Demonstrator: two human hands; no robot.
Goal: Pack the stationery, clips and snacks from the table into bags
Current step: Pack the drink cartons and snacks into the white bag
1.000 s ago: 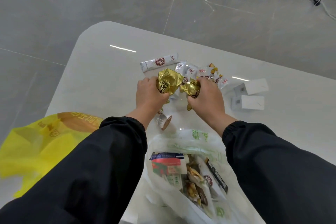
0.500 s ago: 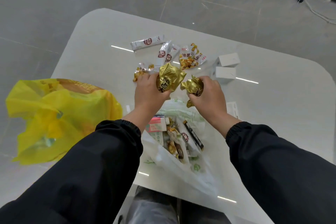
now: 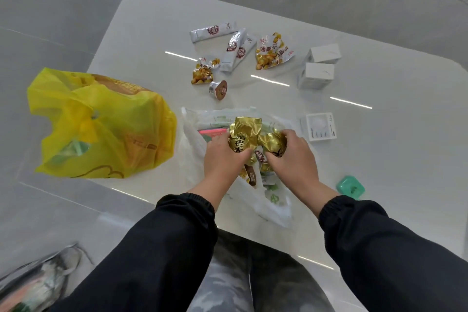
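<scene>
Left hand, right hand each clutch 1 gold foil packet over the white bag; probably release next, then chestnut packs at 12 o'clock.

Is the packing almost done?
Roughly halfway. Done: the white bag holds snacks, and the yellow bag holds something. In hand: the left grip and right grip each hold a gold packet over the white bag. Left: silver sticks, nut packs, a small cup, white boxes, a green case.

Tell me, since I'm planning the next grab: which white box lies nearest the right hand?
The flat printed box, beside the right hand; both plain boxes sit farther back.
</scene>
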